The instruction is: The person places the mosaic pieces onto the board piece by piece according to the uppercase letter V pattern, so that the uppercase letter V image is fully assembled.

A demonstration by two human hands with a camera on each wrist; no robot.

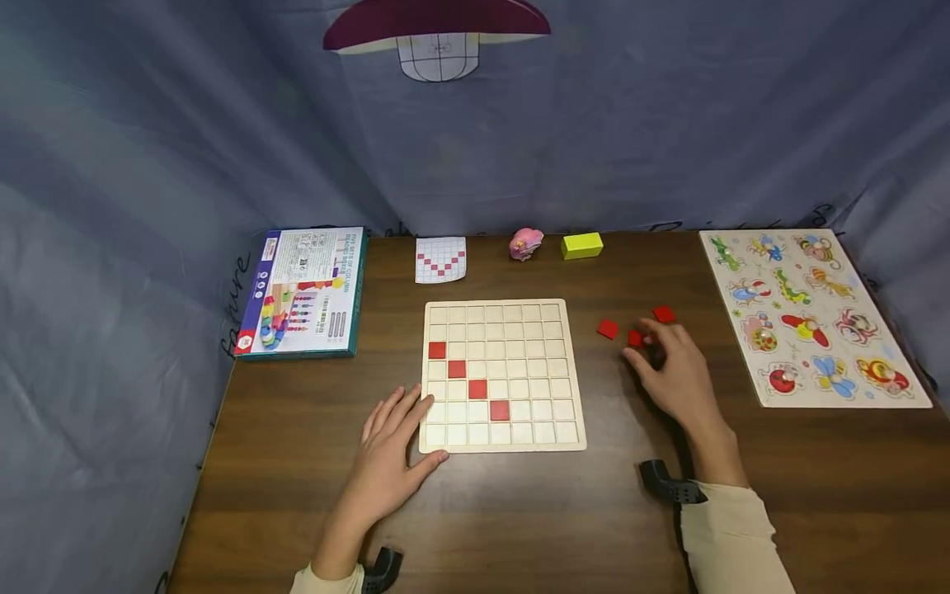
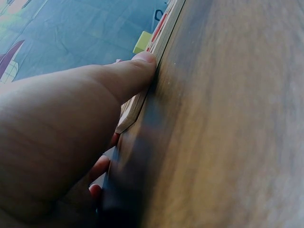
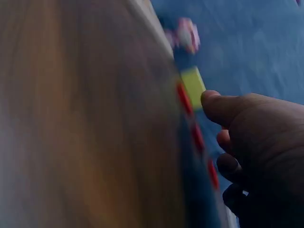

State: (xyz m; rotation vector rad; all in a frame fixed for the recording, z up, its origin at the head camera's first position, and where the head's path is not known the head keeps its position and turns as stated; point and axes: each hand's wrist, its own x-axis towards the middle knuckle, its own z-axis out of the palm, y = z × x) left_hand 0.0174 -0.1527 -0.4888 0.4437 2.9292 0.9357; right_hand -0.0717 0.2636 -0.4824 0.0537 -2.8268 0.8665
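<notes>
Our left hand [image 1: 386,470], fingers outstretched, touches the left and near edges of a wooden grid board [image 1: 531,351] lying ahead and to its right; four red tiles [image 1: 477,388] sit diagonally in it. Our right hand [image 1: 681,381], thumb and fingers parted, hangs by three loose red tiles [image 1: 607,329] on the worktop [image 1: 519,520].

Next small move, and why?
Probably close the right grip on the middle loose red tile: it lies closest, and the pattern card shows a red V, while the board has only the descending stroke, with no rising one.
</notes>
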